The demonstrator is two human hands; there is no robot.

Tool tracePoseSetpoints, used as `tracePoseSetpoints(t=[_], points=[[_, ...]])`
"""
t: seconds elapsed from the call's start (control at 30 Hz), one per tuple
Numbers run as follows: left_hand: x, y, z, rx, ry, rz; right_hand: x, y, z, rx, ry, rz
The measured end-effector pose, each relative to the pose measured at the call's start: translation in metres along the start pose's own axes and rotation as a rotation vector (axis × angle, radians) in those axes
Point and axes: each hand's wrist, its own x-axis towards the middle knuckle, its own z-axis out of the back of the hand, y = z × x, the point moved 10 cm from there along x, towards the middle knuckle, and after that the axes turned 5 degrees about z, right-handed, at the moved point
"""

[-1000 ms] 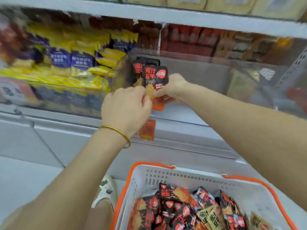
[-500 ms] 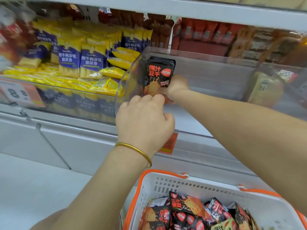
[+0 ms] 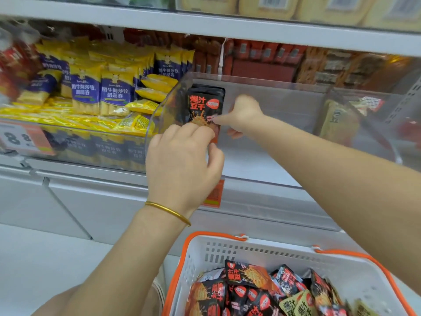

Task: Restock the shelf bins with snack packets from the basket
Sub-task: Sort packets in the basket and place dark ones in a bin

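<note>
My left hand (image 3: 182, 160) and right hand (image 3: 242, 115) grip black-and-red foil snack packets (image 3: 206, 102) upright in the clear plastic bin (image 3: 280, 99); next, I'd release gently.

Bright, even light falls from above, and shadows are faint and soft-edged. The clear bin (image 3: 280, 103) wall carries a milky glare that washes out the goods behind it, most of all to the right. The middle is sharpest: the print on the black packet (image 3: 206, 103) reads plainly. Towards the left edge the price tag (image 3: 21, 139) smears with blur, as does the far right. The wide lens bows and tilts the shelf (image 3: 227, 30) edge. The basket (image 3: 252, 249) rim is fairly crisp.
</note>
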Motion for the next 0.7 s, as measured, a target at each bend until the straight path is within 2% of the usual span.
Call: tracePoseSetpoints(t=[0.1,0.2,0.3,0.4,0.47,0.53,0.6,0.7], points=[[-0.015,-0.036,0.023,-0.092,-0.111,-0.126,-0.077,0.019,0.062,0.067,-0.095,0.171],[-0.042,-0.08,0.021,-0.225,-0.057,-0.233,-0.169,-0.011,0.091,0.202,0.005,0.194],[-0.085,-0.121,-0.017,-0.255,0.176,-0.327,-0.228,-0.113,0.048,0.126,0.318,-0.074],[-0.14,-0.145,-0.075,-0.168,0.526,-0.391,-0.264,-0.235,-0.011,-0.128,0.591,-0.378],[-0.168,-0.15,-0.104,-0.135,0.714,-0.385,-0.269,-0.291,-0.035,-0.384,0.657,-0.357],[-0.181,-0.15,-0.122,-0.109,0.806,-0.346,-0.272,-0.325,-0.055,-0.544,0.678,-0.291],[-0.188,-0.146,-0.133,-0.101,0.834,-0.318,-0.28,-0.353,-0.073,-0.574,0.71,-0.301],[-0.195,-0.144,-0.146,-0.121,0.874,-0.294,-0.282,-0.367,-0.083,-0.584,0.672,-0.3]])
